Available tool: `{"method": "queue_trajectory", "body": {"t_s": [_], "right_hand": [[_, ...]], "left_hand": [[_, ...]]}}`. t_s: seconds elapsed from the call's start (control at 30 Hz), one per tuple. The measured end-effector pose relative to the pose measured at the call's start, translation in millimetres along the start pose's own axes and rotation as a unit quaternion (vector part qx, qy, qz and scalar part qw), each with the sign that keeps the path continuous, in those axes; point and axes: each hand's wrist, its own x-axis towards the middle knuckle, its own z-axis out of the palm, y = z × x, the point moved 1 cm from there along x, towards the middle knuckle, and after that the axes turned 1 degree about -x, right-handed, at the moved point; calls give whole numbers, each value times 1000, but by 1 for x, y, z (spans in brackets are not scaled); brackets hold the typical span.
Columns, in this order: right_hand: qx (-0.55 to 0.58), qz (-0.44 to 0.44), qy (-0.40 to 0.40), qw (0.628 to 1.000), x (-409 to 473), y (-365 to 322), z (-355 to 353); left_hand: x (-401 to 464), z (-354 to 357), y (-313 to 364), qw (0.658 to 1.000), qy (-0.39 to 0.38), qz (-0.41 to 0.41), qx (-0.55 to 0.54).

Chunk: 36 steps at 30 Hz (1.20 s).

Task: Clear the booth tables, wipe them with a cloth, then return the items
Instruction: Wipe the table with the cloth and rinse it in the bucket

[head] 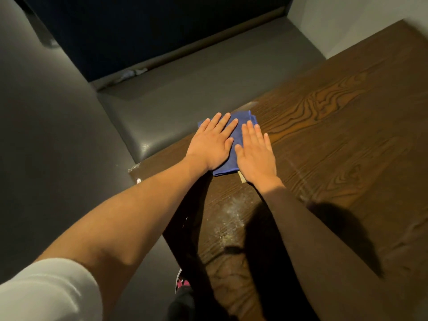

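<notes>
A folded blue cloth lies on the dark wooden booth table, close to its left edge. My left hand presses flat on the cloth's left half, fingers spread. Beside it, my right hand lies flat on the cloth's right half, fingers straight. A small tan tag sticks out from under the cloth near my right wrist. Damp, shiny streaks show on the tabletop nearer to me.
A grey padded booth seat runs along the table's left side, with a dark backrest behind it. A crumpled white scrap sits in the seat gap. A white wall borders the far end.
</notes>
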Motion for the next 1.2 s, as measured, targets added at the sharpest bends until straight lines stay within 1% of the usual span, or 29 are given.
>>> {"method": "queue_trajectory", "body": {"t_s": [0.13,0.27,0.43,0.6,0.9,1.07,1.2], "right_hand": [[-3,-9,-7,1000,-33,-21,6],[2,-23,-22,999,-66,-23,10],[3,-3,-35,999,-100,-5,10],[6,53,-32,998,-148,36,13],[13,184,-34,982,-249,114,21],[33,249,-33,967,-306,140,34],[68,290,-17,955,-350,137,46]], "left_hand": [[-42,5,-3,1000,3,-26,-8],[-77,12,11,999,-9,-45,-15],[-93,17,43,999,-17,-29,-4],[-99,28,99,999,-37,23,-7],[-110,56,215,985,-81,153,15],[-136,71,267,974,-92,207,32],[-169,81,288,966,-96,234,49]]}}
